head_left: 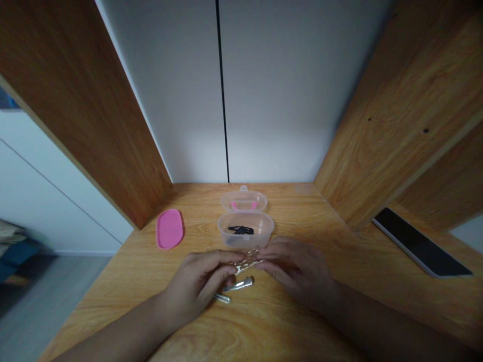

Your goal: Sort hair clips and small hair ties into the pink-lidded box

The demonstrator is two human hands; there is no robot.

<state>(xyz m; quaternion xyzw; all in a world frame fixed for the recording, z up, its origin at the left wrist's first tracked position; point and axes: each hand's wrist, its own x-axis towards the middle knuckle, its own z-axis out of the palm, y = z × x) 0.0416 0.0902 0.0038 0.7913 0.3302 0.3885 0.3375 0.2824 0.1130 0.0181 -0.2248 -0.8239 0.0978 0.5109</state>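
Both hands meet over the wooden table, just in front of a clear plastic box. My left hand (206,279) is closed, its thumb and fingers pinching the left end of some shiny gold-toned hair clips (246,261). From the other side my right hand (296,264) pinches the right end of the same clips; how many there are is hard to tell. Below them lies a silver hair clip (239,285), and a second silver clip (222,298) sits partly hidden by my left hand. Inside the open clear box (266,235) rest black hair clips (241,230).
The box's clear lid (243,197), with a pink handle, is folded back behind it. A pink oval tray (169,229) lies to the left. At the right, a dark-screened tablet or phone (420,244) rests beside the wooden side panel (392,125). White panels (279,100) close off the back.
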